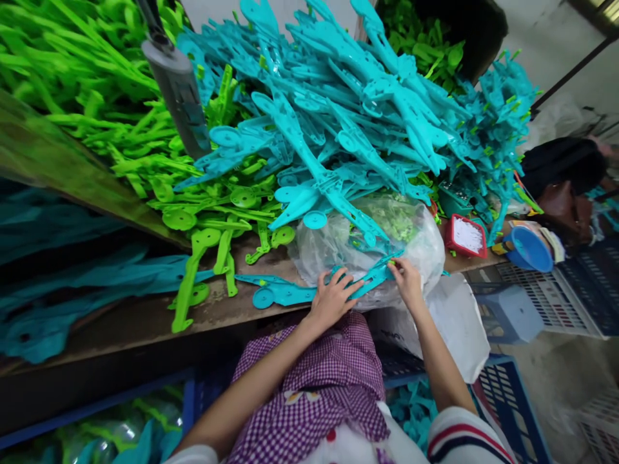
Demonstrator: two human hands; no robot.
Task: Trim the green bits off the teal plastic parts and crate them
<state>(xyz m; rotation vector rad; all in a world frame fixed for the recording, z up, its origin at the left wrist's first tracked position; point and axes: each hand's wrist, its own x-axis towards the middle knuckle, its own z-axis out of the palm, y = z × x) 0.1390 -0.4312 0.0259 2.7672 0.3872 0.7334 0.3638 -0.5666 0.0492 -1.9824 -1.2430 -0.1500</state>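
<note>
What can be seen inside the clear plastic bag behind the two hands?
Green pieces show blurrily through the plastic bag. Other contents cannot be told: the left hand, right hand and turquoise part they touch cover its front partly.

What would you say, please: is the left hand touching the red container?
No, the left hand rests on a blue plastic piece, well apart from the red container.

Heaped plastic parts (pixel 411 109) and slatted crates (pixel 515 396) show a workshop.
</note>
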